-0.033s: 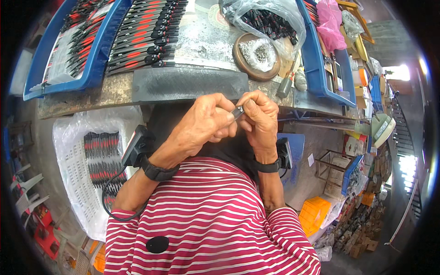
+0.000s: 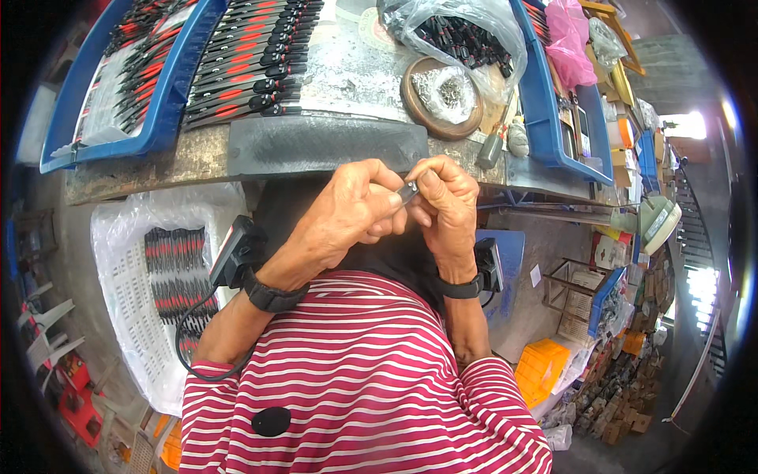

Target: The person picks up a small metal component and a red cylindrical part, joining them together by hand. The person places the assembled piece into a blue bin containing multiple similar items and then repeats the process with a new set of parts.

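In front of my belly, below the table's edge, my two hands come together on a small dark grey piece (image 2: 408,192) with a shiny round spot on it. My left hand (image 2: 347,209) is closed, pinching the piece's left end between thumb and forefinger. From the other side the thumb and fingers of my right hand (image 2: 446,197) grip it too. Fingers cover most of the piece, so its full shape is hidden. Beyond the hands, slim black-and-red handle-like parts (image 2: 253,59) lie in a row on the worktable (image 2: 197,150).
A blue tray (image 2: 170,103) of similar parts stands far left, another blue bin (image 2: 545,118) on the right. Between them are a wooden dish (image 2: 410,95) of small metal pieces, a clear bag (image 2: 497,24) of black parts and a dark-handled tool (image 2: 491,148). A white basket (image 2: 126,261) sits lower left.
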`<state>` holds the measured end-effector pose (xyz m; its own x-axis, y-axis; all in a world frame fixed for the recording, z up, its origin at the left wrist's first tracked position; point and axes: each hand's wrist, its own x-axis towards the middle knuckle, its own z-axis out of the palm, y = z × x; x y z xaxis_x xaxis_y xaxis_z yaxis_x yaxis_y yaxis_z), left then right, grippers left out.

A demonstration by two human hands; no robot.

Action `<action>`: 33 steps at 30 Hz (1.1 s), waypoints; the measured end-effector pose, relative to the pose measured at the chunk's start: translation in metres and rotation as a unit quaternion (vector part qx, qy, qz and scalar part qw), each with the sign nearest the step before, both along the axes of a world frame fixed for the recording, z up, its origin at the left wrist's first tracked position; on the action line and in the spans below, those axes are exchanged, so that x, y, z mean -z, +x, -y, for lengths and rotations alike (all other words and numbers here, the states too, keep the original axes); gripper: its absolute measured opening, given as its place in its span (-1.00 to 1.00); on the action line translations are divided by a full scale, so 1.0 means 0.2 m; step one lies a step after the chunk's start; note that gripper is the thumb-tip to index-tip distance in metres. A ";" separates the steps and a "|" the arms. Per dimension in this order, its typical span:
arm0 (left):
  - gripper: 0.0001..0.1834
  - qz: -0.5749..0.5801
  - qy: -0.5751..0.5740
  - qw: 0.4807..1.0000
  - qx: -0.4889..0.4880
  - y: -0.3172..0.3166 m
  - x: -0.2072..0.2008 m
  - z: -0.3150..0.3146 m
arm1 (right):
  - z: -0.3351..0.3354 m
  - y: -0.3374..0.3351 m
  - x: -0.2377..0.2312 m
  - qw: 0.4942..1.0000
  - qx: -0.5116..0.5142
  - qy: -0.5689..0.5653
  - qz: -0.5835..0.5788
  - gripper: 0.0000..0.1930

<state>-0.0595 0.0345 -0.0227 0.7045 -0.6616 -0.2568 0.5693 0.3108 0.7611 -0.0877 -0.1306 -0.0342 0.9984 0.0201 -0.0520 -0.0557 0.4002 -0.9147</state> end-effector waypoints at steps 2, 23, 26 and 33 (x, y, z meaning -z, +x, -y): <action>-0.79 0.013 0.006 1.000 -0.019 0.00 0.00 0.00 | -0.02 0.00 0.00 1.000 0.011 -0.013 -0.004 -0.80; -0.89 0.119 0.125 0.983 -0.056 0.02 0.00 0.01 | -0.07 0.04 -0.03 0.985 0.038 -0.166 0.001 -0.85; -0.89 0.126 0.138 0.980 -0.062 0.04 -0.01 -0.02 | -0.07 0.06 -0.06 0.992 0.005 -0.126 -0.027 -0.88; -0.84 0.179 0.179 0.964 -0.080 0.10 -0.03 -0.10 | -0.04 0.16 -0.20 0.860 -0.078 -0.456 0.214 -0.70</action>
